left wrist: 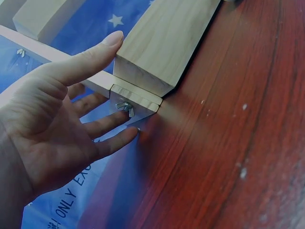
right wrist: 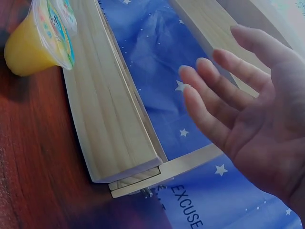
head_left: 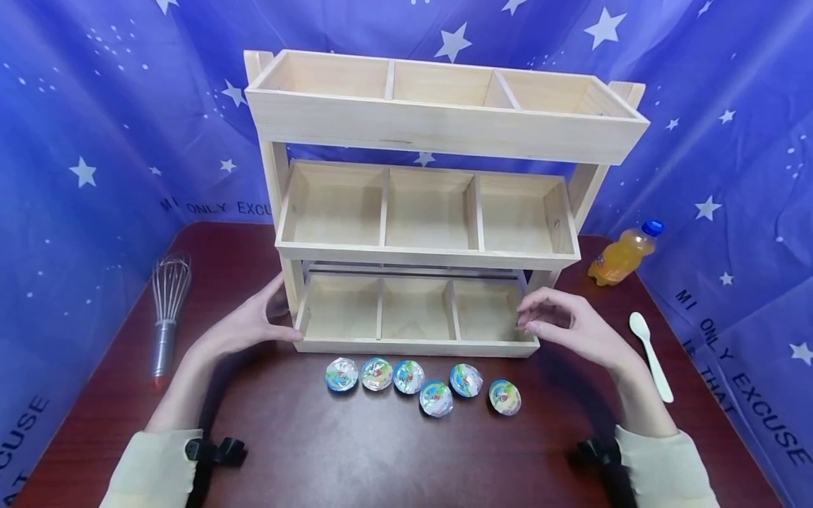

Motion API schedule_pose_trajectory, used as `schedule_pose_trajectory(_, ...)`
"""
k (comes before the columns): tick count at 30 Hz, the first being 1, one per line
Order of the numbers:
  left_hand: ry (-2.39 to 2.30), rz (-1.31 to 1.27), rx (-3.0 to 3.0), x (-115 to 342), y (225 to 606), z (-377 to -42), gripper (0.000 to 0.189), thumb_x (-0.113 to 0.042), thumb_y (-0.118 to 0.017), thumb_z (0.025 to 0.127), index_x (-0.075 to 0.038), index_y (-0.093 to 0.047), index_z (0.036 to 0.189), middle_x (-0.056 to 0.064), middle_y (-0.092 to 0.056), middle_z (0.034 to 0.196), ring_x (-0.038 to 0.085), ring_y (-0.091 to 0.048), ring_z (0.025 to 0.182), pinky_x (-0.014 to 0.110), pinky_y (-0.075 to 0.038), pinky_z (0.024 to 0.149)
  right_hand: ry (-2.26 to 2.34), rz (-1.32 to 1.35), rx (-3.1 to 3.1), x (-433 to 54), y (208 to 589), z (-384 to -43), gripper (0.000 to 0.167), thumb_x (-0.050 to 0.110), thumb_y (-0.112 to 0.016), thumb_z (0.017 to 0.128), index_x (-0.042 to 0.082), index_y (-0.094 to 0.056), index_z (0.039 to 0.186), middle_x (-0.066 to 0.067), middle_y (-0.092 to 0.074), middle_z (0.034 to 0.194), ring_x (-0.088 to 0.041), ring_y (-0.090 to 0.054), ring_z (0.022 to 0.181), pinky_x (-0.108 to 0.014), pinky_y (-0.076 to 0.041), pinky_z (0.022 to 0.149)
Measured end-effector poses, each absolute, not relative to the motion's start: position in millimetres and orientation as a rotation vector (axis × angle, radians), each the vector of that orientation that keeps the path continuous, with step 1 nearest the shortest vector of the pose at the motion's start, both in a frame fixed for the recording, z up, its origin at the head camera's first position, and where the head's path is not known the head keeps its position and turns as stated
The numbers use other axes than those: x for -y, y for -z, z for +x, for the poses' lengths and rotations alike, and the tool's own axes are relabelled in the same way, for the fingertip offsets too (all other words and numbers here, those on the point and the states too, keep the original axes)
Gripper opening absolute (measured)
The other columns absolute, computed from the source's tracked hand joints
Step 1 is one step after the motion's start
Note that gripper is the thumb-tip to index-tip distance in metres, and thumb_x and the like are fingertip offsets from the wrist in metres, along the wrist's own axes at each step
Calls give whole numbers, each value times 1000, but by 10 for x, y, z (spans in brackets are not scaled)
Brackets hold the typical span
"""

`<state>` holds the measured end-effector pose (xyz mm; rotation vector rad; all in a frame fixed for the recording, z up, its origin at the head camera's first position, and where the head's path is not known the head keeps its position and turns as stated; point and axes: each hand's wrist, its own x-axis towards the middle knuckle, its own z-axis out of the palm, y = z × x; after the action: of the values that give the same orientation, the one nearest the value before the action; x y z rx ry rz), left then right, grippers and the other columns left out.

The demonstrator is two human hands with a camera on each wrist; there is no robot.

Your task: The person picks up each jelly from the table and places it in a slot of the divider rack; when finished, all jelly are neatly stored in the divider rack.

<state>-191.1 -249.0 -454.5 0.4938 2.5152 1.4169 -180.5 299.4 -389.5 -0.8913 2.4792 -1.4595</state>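
A wooden three-tier shelf rack (head_left: 447, 127) stands on the table, each tier split into three compartments. My left hand (head_left: 249, 319) is at the left end of the lowest tier, its thumb at the front corner and its fingers spread beside a wing nut (left wrist: 126, 108). At the right end, my right hand (head_left: 568, 323) hovers with loosely bent fingers and nothing in it; the right wrist view shows it apart from the wood. Several sealed jelly cups (head_left: 408, 377) sit in an uneven row before the rack. One yellow jelly cup (right wrist: 35, 45) shows in the right wrist view.
On the left lies a whisk (head_left: 166, 303) with a grey handle. An orange drink bottle (head_left: 621, 257) with a blue cap leans at the right, behind a white spoon (head_left: 651, 356). Blue star-print curtains (head_left: 95, 127) surround the dark red table (head_left: 356, 458).
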Motion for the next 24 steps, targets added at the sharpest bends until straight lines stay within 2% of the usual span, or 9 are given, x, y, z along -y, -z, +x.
schedule_pose_trajectory(5,-1451,507,-2479,2518,4547,-1913,128,-22,-92,77,-36,0,166,9,-16,174,39,-35,151,9,-32,113,1389,-992,-2329,-2980,3911,-1827,30,-8,-65,93,3,-65,121,-19,-73,102,-23,-73,93,-23,-60,77)
schedule_pose_trajectory(7,-1460,516,-2466,2517,4553,-1912,128,-22,-92,77,-34,0,166,11,-17,173,40,-37,150,6,-32,109,1366,-1021,-2265,-2978,3923,-1825,31,-8,-66,93,0,-63,122,-19,-73,103,-24,-73,95,-24,-61,79)
schedule_pose_trajectory(10,-1457,516,-2468,2505,4553,-1916,128,-22,-91,77,-34,0,166,11,-17,174,39,-39,149,17,-36,116,1345,-1021,-2180,-2984,3936,-1817,35,-9,-66,92,-5,-61,126,-18,-73,108,-22,-74,98,-27,-62,83)
schedule_pose_trajectory(11,-1457,518,-2468,2498,4552,-1919,128,-22,-91,78,-34,0,166,11,-17,173,39,-39,149,24,-36,119,1333,-1025,-2158,-2989,3939,-1816,37,-9,-66,91,-7,-60,127,-18,-73,110,-22,-74,99,-28,-63,85)
schedule_pose_trajectory(14,-1458,510,-2464,2485,4548,-1932,128,-21,-91,78,-34,0,166,11,-17,173,39,-37,150,48,-33,124,1303,-1040,-2078,-3006,3956,-1819,43,-11,-66,91,-8,-57,133,-22,-71,116,-20,-74,104,-33,-63,89)
schedule_pose_trajectory(16,-1459,504,-2457,2481,4549,-1937,128,-22,-91,78,-33,0,166,11,-17,173,40,-36,151,52,-31,124,1274,-1067,-2040,-3014,3965,-1822,47,-11,-66,91,-7,-55,136,-23,-70,120,-22,-73,108,-35,-63,91)
schedule_pose_trajectory(17,-1456,503,-2459,2480,4550,-1935,128,-22,-91,78,-32,0,167,12,-18,173,40,-36,151,59,-28,123,1259,-1069,-2025,-3016,3968,-1822,48,-11,-66,90,-6,-54,137,-24,-69,122,-23,-72,111,-35,-62,93)
schedule_pose_trajectory(21,-1461,496,-2453,2490,4553,-1924,128,-21,-91,78,-31,0,167,13,-18,173,41,-36,151,61,-28,123,1217,-1065,-1977,-3001,3974,-1822,53,-8,-68,90,0,-53,141,-24,-67,129,-30,-68,120,-36,-61,97)
schedule_pose_trajectory(24,-1468,504,-2447,2494,4549,-1922,127,-20,-91,79,-31,0,167,13,-18,173,42,-36,151,61,-29,123,1214,-1064,-1923,-2976,3994,-1816,57,-10,-68,90,2,-52,144,-29,-63,132,-28,-65,124,-36,-60,99)
